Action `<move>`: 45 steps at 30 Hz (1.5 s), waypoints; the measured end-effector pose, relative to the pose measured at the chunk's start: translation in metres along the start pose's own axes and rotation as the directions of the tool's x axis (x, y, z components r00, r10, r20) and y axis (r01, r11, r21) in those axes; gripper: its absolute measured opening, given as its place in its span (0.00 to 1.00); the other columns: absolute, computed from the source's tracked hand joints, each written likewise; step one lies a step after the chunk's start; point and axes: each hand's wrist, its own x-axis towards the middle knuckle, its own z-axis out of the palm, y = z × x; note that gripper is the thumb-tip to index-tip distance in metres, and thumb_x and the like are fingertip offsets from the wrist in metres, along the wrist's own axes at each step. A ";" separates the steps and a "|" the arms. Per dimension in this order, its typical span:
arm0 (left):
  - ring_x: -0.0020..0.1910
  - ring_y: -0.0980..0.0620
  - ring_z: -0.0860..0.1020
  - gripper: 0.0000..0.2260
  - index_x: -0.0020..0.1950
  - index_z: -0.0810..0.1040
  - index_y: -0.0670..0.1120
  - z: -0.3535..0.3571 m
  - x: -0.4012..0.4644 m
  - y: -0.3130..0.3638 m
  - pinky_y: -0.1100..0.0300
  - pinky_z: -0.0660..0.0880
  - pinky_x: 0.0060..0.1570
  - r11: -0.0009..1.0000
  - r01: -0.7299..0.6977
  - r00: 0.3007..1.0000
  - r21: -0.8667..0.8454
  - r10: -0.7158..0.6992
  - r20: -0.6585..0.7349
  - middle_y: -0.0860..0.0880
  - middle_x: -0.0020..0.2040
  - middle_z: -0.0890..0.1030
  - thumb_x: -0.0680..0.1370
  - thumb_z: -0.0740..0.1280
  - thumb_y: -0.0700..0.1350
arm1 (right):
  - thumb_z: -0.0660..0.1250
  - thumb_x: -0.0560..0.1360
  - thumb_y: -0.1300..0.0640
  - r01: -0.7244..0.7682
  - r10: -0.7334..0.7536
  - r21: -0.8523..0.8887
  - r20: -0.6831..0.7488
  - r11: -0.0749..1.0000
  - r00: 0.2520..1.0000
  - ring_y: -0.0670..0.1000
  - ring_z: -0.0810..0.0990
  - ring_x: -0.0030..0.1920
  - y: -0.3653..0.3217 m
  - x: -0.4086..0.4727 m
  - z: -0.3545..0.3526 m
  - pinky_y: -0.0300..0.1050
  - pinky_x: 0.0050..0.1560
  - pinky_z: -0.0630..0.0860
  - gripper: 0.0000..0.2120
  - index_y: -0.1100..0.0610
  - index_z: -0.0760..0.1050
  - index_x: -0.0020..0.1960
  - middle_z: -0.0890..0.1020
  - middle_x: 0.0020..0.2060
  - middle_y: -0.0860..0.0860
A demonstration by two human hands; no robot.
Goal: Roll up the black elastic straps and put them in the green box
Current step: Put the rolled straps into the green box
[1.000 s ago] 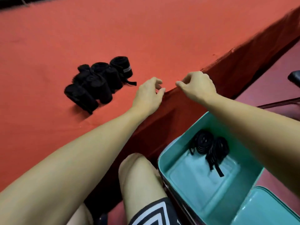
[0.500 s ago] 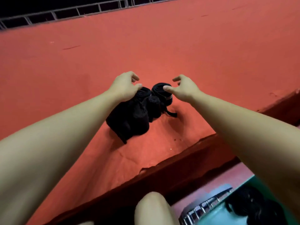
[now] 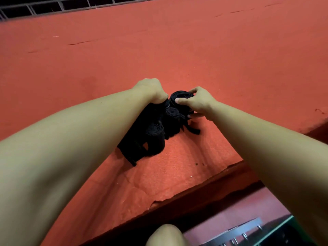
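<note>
A: Where are the straps?

B: A heap of black straps (image 3: 156, 134) lies in the middle of the frame, on the red mat (image 3: 177, 50).

A: What is the left hand doing?

B: The left hand (image 3: 150, 90) is curled over the top of the heap. Its fingers are bent down tight around one black roll there.

A: And the right hand?

B: The right hand (image 3: 198, 102) holds another roll (image 3: 179, 97) just beside it. The thumb lies across the front, and the fingers wrap round the far side. A loose strap end (image 3: 192, 129) sticks out below that hand.

A: Where is the green box?

B: Only a thin green edge (image 3: 276, 229) shows at the lower right of the frame, well apart from the heap.
</note>
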 end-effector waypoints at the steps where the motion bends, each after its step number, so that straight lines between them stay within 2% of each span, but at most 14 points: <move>1: 0.63 0.37 0.78 0.23 0.65 0.77 0.41 0.000 -0.001 0.002 0.53 0.71 0.51 1.000 -0.006 1.000 -0.007 0.006 0.014 0.39 0.65 0.80 0.80 0.66 0.58 | 0.79 0.74 0.51 -0.029 0.028 0.076 0.014 0.997 1.000 0.57 0.83 0.51 0.001 -0.001 0.001 0.52 0.37 0.85 0.25 0.58 0.71 0.64 0.79 0.54 0.55; 3: 0.62 0.37 0.78 0.21 0.63 0.78 0.41 -0.001 -0.002 0.006 0.55 0.70 0.48 0.999 -0.019 1.000 -0.026 0.020 0.021 0.39 0.63 0.80 0.80 0.66 0.56 | 0.78 0.75 0.55 -0.077 0.069 0.205 0.048 0.976 0.997 0.55 0.84 0.47 0.004 -0.001 0.002 0.50 0.34 0.85 0.23 0.58 0.72 0.64 0.79 0.53 0.54; 7: 0.56 0.39 0.80 0.16 0.57 0.77 0.44 -0.004 -0.006 0.009 0.55 0.71 0.47 0.997 -0.006 0.999 -0.073 0.009 0.041 0.40 0.62 0.81 0.80 0.67 0.56 | 0.75 0.77 0.60 -0.112 0.091 0.409 0.069 0.906 0.993 0.56 0.83 0.52 0.009 0.002 0.008 0.47 0.33 0.85 0.23 0.60 0.70 0.68 0.79 0.59 0.56; 13: 0.47 0.39 0.82 0.25 0.57 0.77 0.42 -0.001 -0.007 0.009 0.48 0.84 0.46 0.959 0.086 0.983 -0.270 -0.039 0.178 0.42 0.57 0.80 0.78 0.70 0.63 | 0.78 0.74 0.62 -0.064 0.077 0.427 -0.012 0.902 0.997 0.56 0.85 0.45 0.017 0.012 0.013 0.61 0.49 0.85 0.22 0.61 0.74 0.64 0.83 0.52 0.59; 17: 0.48 0.40 0.82 0.29 0.61 0.78 0.41 0.004 -0.005 0.011 0.48 0.84 0.40 0.950 0.081 0.973 -0.300 -0.010 0.230 0.43 0.59 0.80 0.75 0.72 0.65 | 0.78 0.73 0.61 -0.039 0.064 0.398 -0.047 0.916 0.997 0.53 0.83 0.39 0.020 0.016 0.009 0.41 0.29 0.79 0.22 0.62 0.74 0.64 0.82 0.51 0.57; 19: 0.52 0.38 0.82 0.30 0.63 0.78 0.41 0.005 -0.004 0.010 0.46 0.85 0.42 0.950 0.083 0.973 -0.302 -0.012 0.230 0.42 0.61 0.79 0.74 0.73 0.64 | 0.79 0.72 0.58 -0.027 0.079 0.350 -0.134 0.936 0.988 0.53 0.81 0.40 0.021 0.020 0.004 0.43 0.31 0.81 0.24 0.60 0.73 0.64 0.81 0.53 0.56; 22: 0.53 0.37 0.82 0.30 0.63 0.77 0.41 0.006 -0.003 0.010 0.44 0.85 0.43 0.943 0.092 0.973 -0.321 -0.017 0.229 0.42 0.62 0.78 0.73 0.75 0.63 | 0.79 0.70 0.53 -0.003 0.038 0.133 -0.262 0.991 0.964 0.58 0.82 0.57 0.023 0.029 -0.010 0.58 0.54 0.83 0.28 0.53 0.74 0.66 0.80 0.60 0.56; 25: 0.45 0.38 0.83 0.31 0.58 0.78 0.40 0.007 -0.003 0.011 0.45 0.85 0.43 0.953 0.083 0.981 -0.292 -0.026 0.194 0.41 0.55 0.80 0.72 0.74 0.66 | 0.77 0.73 0.53 -0.024 0.037 0.061 -0.214 0.998 0.976 0.59 0.82 0.58 0.020 0.028 -0.022 0.58 0.53 0.84 0.26 0.56 0.75 0.68 0.80 0.61 0.57; 28: 0.36 0.42 0.82 0.25 0.49 0.78 0.43 0.010 -0.001 0.012 0.51 0.83 0.42 0.966 0.082 0.991 -0.245 -0.052 0.126 0.43 0.48 0.83 0.72 0.74 0.65 | 0.82 0.62 0.39 -0.046 0.050 0.024 -0.196 0.999 0.979 0.58 0.83 0.56 0.016 0.024 -0.022 0.58 0.53 0.84 0.37 0.58 0.75 0.62 0.80 0.58 0.55; 30: 0.33 0.45 0.80 0.19 0.44 0.77 0.45 0.009 -0.001 0.012 0.55 0.80 0.38 0.965 0.085 0.994 -0.249 -0.064 0.092 0.44 0.47 0.83 0.72 0.76 0.60 | 0.80 0.56 0.31 -0.051 0.027 -0.102 -0.225 0.994 0.974 0.59 0.84 0.54 0.012 0.026 -0.018 0.58 0.53 0.83 0.42 0.59 0.76 0.59 0.82 0.55 0.55; 35: 0.31 0.46 0.78 0.13 0.47 0.82 0.44 0.006 -0.003 0.010 0.59 0.72 0.30 0.960 0.080 0.997 -0.269 -0.071 0.043 0.45 0.41 0.83 0.70 0.76 0.52 | 0.80 0.69 0.41 0.026 -0.105 -0.358 -0.202 0.933 0.974 0.59 0.78 0.61 0.010 0.028 -0.018 0.50 0.50 0.73 0.35 0.58 0.70 0.65 0.79 0.61 0.56; 39: 0.29 0.47 0.74 0.17 0.39 0.76 0.43 0.005 -0.006 0.009 0.58 0.68 0.28 0.957 0.111 0.991 -0.267 -0.087 0.099 0.45 0.34 0.78 0.70 0.78 0.54 | 0.75 0.74 0.42 0.132 -0.198 -0.429 -0.113 0.894 0.974 0.60 0.75 0.67 0.014 0.028 -0.025 0.52 0.64 0.73 0.32 0.52 0.71 0.73 0.77 0.67 0.58; 42: 0.38 0.43 0.77 0.20 0.38 0.71 0.43 0.004 -0.010 0.008 0.56 0.70 0.37 0.958 0.111 0.994 -0.264 -0.103 0.045 0.44 0.43 0.79 0.70 0.79 0.54 | 0.73 0.77 0.44 0.169 -0.234 -0.403 -0.117 0.899 0.965 0.59 0.76 0.66 0.017 0.021 -0.032 0.51 0.62 0.73 0.26 0.53 0.75 0.70 0.80 0.64 0.58; 45: 0.50 0.39 0.81 0.18 0.44 0.75 0.41 0.004 -0.015 0.010 0.54 0.70 0.41 0.954 0.058 0.995 -0.293 -0.079 -0.061 0.41 0.52 0.83 0.70 0.77 0.53 | 0.73 0.76 0.43 0.193 -0.264 -0.339 -0.179 0.921 0.948 0.58 0.75 0.66 0.016 0.008 -0.040 0.50 0.61 0.73 0.24 0.54 0.75 0.66 0.80 0.62 0.57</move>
